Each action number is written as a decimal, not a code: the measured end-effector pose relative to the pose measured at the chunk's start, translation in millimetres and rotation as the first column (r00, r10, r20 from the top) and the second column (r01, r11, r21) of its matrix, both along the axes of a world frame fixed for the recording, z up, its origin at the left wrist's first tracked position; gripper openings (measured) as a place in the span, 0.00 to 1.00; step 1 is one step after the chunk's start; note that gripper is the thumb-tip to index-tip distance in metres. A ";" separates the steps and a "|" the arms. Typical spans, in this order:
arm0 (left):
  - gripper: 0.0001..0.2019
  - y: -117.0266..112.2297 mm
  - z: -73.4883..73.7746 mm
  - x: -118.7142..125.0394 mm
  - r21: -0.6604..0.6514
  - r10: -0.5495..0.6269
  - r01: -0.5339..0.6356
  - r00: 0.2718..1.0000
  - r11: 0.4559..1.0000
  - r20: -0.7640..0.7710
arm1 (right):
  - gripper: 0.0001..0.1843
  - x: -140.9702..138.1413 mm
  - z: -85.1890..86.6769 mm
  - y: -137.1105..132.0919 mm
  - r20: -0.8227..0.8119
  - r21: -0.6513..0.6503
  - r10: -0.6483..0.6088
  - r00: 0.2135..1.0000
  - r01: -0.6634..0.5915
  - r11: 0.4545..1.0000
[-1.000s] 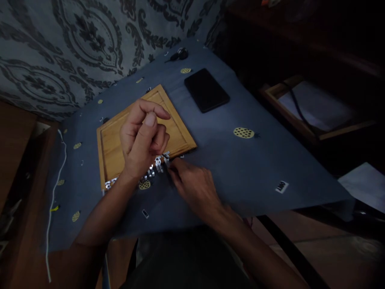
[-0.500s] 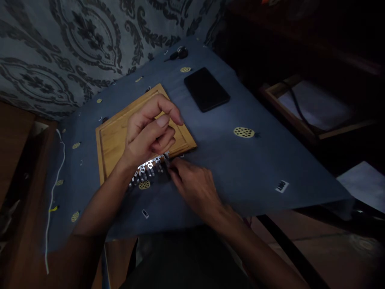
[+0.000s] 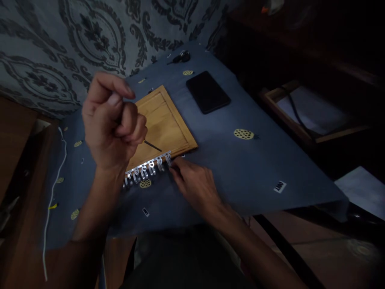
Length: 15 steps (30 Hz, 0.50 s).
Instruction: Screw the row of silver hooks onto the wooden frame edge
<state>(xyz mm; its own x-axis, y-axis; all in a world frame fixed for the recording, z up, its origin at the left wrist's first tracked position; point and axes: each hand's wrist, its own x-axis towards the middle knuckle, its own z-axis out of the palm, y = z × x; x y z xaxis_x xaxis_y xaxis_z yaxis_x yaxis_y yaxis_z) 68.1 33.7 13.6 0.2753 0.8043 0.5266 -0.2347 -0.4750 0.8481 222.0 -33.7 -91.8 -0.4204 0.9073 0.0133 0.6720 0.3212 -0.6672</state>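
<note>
My left hand (image 3: 111, 120) is curled closed above the wooden board (image 3: 164, 116). From under its little finger sticks the thin dark shaft of a screwdriver (image 3: 154, 145), pointing down toward the board's near edge; the handle is hidden in the fist. A shiny metal rail with several hooks (image 3: 144, 170) lies along that near edge. At the rail's right end, my right hand (image 3: 194, 180) has its thumb and fingers closed on the last hook. The board lies flat, its left part covered by my left hand and forearm.
A black tablet or phone (image 3: 207, 92) lies right of the board on the blue patterned tablecloth (image 3: 216, 180). Keys or a similar small dark item (image 3: 182, 57) rest at the back. A white cord (image 3: 54, 188) hangs at the left edge. Patterned curtain (image 3: 39, 48) stands behind.
My left hand has lifted and moved left, away from the rail, so the screwdriver shaft and more hooks show. My right hand stays at the rail's right end.
</note>
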 end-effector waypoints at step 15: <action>0.05 -62.2 -11.7 11.7 -0.144 0.382 -0.379 0.924 0.914 -0.012 | 0.07 1.4 -6.1 -1.5 -0.052 0.050 -0.006 0.999 0.008 0.999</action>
<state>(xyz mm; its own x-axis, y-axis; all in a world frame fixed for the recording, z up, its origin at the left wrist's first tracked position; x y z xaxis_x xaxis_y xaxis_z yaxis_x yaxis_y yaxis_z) 79.8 -28.5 1.9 -0.0740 0.9129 0.4015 -0.0742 -0.4065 0.9106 223.4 -35.2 -97.9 -0.4114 0.9079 0.0807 0.6395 0.3506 -0.6842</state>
